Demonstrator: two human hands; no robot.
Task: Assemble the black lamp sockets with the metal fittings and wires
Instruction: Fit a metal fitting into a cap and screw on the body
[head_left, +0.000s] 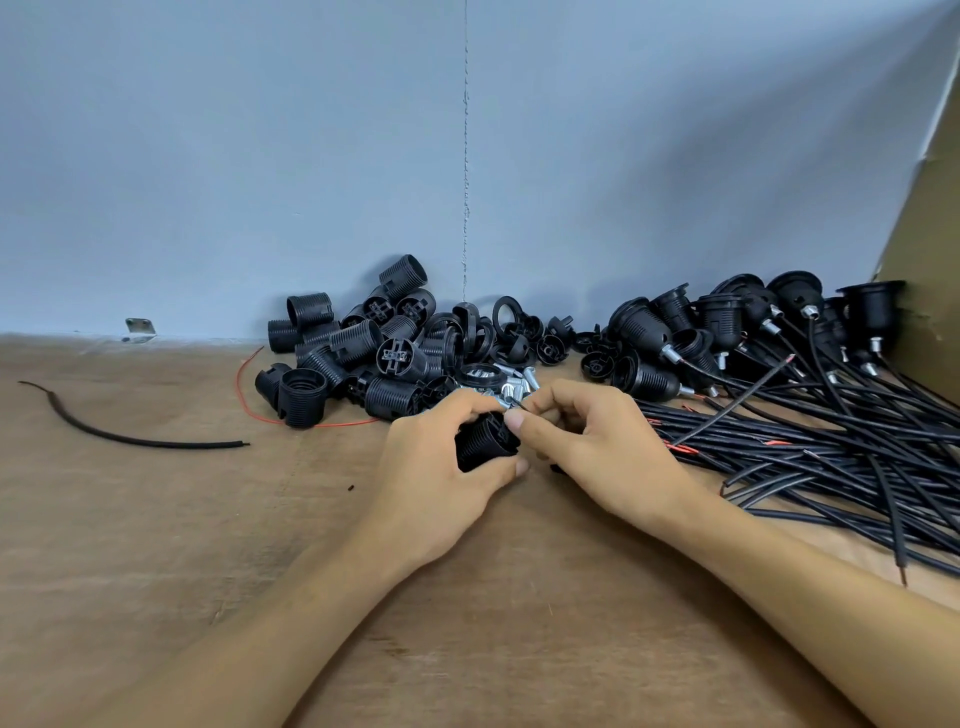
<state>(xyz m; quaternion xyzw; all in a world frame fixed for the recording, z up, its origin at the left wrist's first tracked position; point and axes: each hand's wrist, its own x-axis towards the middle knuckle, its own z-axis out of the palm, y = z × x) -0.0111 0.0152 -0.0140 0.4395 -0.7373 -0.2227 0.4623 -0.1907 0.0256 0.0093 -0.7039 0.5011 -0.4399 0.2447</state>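
Brown wooden tabletop (156, 519), blue-grey wall (208, 156) behind it, cardboard panel (930, 260) standing at the far right.

Left hand (441, 478): fingers (467, 402) curled round one black threaded socket (485, 441), thumb underneath. The socket is mid-table, just in front of the parts pile, lying roughly on its side in my grip.

Right hand (597, 447): thumb and forefinger are narrow, pinching a thin dark strand (518, 406) right at the socket's upper end. It's too small to tell if it's a wire tip. The other fingers are curled in.

Parts layout:
- loose socket pile (363, 343) against the wall, left of centre
- metal fittings (511, 387) in a small silver heap just behind my fingertips
- black rings and caps (519, 327) behind the fittings
- finished sockets with wires (727, 322) stacked at the right by the wall
- wire bundle (831, 452) fanning across the right side, some red ends showing

Strays: a short black cable offcut (130, 439) lies at far left, well apart. A red wire (249, 389) loops beside the socket pile. A small metal bracket (140, 329) sits at the wall edge.
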